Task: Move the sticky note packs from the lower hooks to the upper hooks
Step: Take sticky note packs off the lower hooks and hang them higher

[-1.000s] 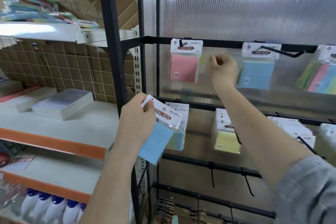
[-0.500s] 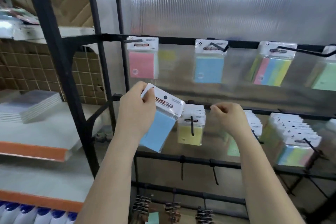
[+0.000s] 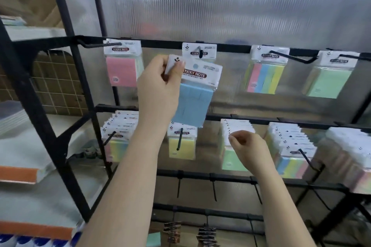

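Note:
My left hand [image 3: 160, 84] grips a blue sticky note pack [image 3: 193, 102] by its white header, raised in front of the upper rail just below the second upper hook [image 3: 200, 52]. That hook carries another pack, mostly hidden behind the one I hold. My right hand [image 3: 248, 146] pinches the white header of the front green pack [image 3: 230, 158] in a stack on a lower hook. Upper hooks also hold a pink pack [image 3: 122, 70], a striped pack [image 3: 266, 78] and a green pack [image 3: 329, 82]. Lower hooks carry a yellow pack [image 3: 181, 146] and stacked multicolour packs [image 3: 292, 158].
A black metal rack frame [image 3: 60, 136] stands at the left, with white shelves edged in orange [image 3: 20, 174] beyond it. Bare black hooks [image 3: 213, 188] hang on a rail under the lower row. Binder clips [image 3: 172, 232] hang at the bottom. A ribbed translucent panel backs the rack.
My left hand lifted the blue pack from the lower row's height up to the second upper hook. My right hand came down from the upper row to the green stack on the lower hook.

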`<state>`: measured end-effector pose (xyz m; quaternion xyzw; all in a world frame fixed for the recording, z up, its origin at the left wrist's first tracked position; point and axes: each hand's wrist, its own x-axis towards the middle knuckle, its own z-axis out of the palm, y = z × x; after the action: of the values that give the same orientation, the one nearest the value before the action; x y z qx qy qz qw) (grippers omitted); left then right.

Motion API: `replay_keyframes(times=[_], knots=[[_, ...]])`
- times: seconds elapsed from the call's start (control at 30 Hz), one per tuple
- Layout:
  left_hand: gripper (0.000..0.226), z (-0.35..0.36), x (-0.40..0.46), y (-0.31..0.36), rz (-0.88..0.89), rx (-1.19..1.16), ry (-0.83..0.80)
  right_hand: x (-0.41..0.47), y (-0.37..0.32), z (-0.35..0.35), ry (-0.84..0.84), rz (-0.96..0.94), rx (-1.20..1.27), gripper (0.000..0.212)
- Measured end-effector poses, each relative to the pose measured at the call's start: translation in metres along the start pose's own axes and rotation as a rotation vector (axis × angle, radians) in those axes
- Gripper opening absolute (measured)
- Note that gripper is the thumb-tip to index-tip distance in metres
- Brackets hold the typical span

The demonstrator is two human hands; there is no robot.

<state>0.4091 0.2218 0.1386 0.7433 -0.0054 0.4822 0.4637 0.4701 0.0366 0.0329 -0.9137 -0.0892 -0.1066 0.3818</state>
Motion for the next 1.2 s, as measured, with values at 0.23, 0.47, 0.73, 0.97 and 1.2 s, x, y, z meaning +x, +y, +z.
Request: replay_keyframes(times=[0.23, 0.47, 0.73, 0.97, 1.2], knots=[[0.029, 0.012, 0.016, 0.009, 0.081, -0.095, 0.046, -0.003, -0.002, 0.002, -0.006, 0.013, 0.04, 0.017], [0.033, 0.024, 0.019, -0.003, 0.061, -0.11, 0.06, -0.004, -0.006, 0.001, 0.01, 0.059, 0.077, 0.015], [0.021, 0.039, 0.035, -0.023, 0.028, -0.108, 0.023, -0.002, -0.006, 0.005, 0.023, 0.063, 0.054, 0.014], [0.028, 0.054, 0.057, -0.044, 0.006, -0.073, -0.016, 0.001, -0.005, 0.006, 0.021, 0.053, 0.0, 0.016], [0.036, 0.079, 0.088, -0.057, -0.159, 0.101, -0.036, 0.001, -0.006, 0.006, 0.021, 0.041, -0.041, 0.019]])
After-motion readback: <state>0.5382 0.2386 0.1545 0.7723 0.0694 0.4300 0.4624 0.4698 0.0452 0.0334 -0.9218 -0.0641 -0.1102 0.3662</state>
